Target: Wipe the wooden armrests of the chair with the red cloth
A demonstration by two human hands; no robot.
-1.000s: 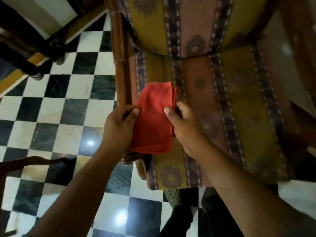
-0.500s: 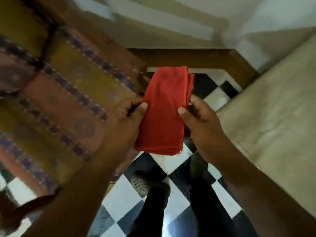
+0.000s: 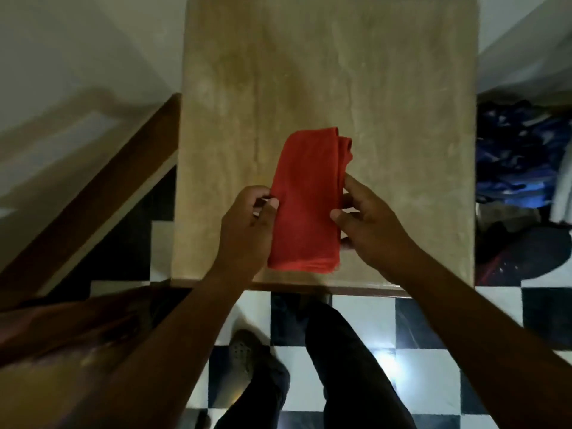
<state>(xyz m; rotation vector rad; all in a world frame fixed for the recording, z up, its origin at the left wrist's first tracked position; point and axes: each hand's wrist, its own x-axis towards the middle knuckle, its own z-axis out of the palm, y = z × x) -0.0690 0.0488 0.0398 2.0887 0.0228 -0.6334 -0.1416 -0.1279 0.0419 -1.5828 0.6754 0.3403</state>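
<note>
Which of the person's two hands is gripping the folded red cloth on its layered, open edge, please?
The right hand; the red cloth shows stacked layers on that side, while the left hand pinches the smooth side.

Beige tabletop [image 3: 387, 88], checkered floor [image 3: 433, 376]

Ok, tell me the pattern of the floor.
Black and white checkerboard floor, seen in the head view.

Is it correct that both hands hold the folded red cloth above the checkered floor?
Not quite. In the head view both hands, left and right, do hold the folded red cloth, but it is above the beige tabletop, not the checkered floor.
</note>
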